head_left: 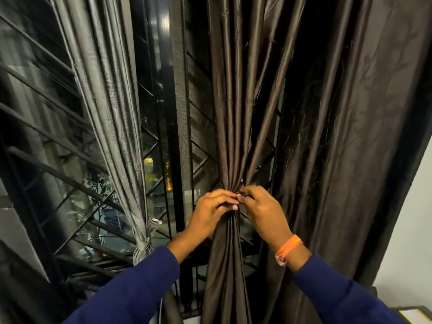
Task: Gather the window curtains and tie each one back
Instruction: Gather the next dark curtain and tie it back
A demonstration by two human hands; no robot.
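Note:
A dark brown curtain [236, 113] hangs in the middle, bunched into a narrow waist at hand height. My left hand [211, 212] wraps around that waist from the left. My right hand [261, 209] pinches the fabric at the same spot from the right, fingertips meeting those of the left hand. Whether a tie band is under the fingers is hidden. To the left, a grey curtain [105, 101] is gathered and knotted low down at its knot [143, 245]. A wider dark curtain [350, 136] hangs loose on the right.
Behind the curtains is a window with a black metal grille [58, 160] and a vertical frame post [174, 113]; it is night outside. A white wall [411, 218] stands at the right, with a ledge corner [411, 314] at the bottom right.

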